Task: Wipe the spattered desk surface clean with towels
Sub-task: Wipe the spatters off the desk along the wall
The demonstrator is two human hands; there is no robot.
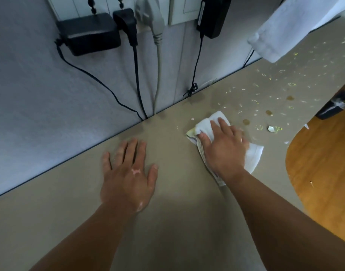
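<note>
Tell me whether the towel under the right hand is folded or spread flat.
Bunched and folded: the towel shows stacked, stained layers along its left edge beneath the right hand.

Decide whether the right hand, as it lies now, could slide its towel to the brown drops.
Probably yes: the right hand presses the towel flat, and only bare spattered desk lies before the brown drops.

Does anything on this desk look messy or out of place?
Yes. Pale and yellowish spatter with a few brown drops covers the desk to the right of the towel under the right hand. The towel's left edge is stained yellow. The left hand rests flat on clean desk.
</note>
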